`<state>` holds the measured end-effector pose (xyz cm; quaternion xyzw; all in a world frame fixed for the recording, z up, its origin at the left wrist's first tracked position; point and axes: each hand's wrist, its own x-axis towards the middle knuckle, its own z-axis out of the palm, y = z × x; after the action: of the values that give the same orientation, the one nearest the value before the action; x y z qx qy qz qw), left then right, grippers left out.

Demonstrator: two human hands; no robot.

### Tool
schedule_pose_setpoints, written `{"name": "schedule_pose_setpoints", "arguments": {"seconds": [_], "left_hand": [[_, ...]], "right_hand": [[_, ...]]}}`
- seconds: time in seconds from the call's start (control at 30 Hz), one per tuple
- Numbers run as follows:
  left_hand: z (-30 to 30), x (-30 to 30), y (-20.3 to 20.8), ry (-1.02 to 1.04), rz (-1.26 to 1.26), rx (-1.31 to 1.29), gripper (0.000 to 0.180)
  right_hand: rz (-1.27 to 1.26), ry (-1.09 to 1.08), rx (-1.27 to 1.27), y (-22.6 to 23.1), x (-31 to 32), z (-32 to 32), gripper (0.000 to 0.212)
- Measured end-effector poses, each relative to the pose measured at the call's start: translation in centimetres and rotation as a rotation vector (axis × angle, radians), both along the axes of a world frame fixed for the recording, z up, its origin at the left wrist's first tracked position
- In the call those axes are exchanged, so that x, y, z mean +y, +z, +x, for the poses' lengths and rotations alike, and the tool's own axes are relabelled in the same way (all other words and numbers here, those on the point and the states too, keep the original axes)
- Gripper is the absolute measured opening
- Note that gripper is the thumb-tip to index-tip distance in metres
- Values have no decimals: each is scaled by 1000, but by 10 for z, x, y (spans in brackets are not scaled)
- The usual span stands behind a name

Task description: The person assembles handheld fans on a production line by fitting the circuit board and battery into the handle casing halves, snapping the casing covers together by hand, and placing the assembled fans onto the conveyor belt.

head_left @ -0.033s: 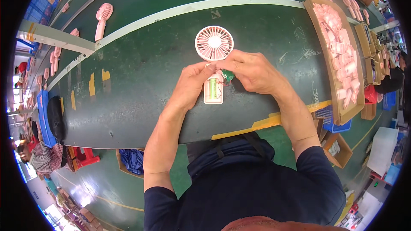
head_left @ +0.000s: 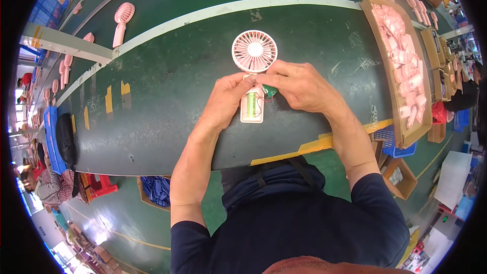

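Note:
A pink handheld fan (head_left: 254, 51) lies on the dark table with its round grille pointing away from me. Its handle housing (head_left: 252, 116) is open, showing a green cylindrical battery (head_left: 251, 104) and thin red wires. My left hand (head_left: 231, 94) pinches the fan at its neck from the left. From the right, the fingertips of my right hand (head_left: 304, 87) press together at the same neck, meeting my left thumb. A small green circuit board (head_left: 270, 91) sticks out beside the handle, just under my right fingers. What lies between the fingertips is hidden.
At the right, a cardboard tray (head_left: 369, 15) holds many pink plastic parts. Beyond the white rail (head_left: 243, 4) stand finished-looking pink fans (head_left: 122, 23). A blue bin (head_left: 52, 137) and a black object (head_left: 66, 137) sit at the left end. Yellow tape (head_left: 304, 149) lines the near edge.

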<state>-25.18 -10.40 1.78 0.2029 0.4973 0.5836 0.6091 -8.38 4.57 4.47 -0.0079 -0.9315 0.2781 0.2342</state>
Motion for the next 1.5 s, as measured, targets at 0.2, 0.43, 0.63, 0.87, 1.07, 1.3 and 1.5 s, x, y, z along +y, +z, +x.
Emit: {"name": "schedule_pose_setpoints", "arguments": {"seconds": [0.2,0.43,0.63,0.87,1.07,1.3,1.5], "left_hand": [[-10,-1,4,-12,-51,133,28],[-12,-2,3,-60,-103,257,26],[-5,0,2,-92,-19,244,25],[14,3,-7,213,138,275,25],[18,1,-1,287,199,298,28],[13,3,3,216,223,-3,32],[11,3,1,193,204,-12,33]], "right_hand": [[87,45,-53,5,-3,3,40],[88,54,-33,7,-4,3,20],[-205,82,108,1,-1,-1,20],[-54,-117,292,-9,-15,-8,21],[144,-146,298,-5,-18,-8,21],[158,-45,417,-14,-12,-10,23],[149,-26,390,-16,-11,-10,20]]}}
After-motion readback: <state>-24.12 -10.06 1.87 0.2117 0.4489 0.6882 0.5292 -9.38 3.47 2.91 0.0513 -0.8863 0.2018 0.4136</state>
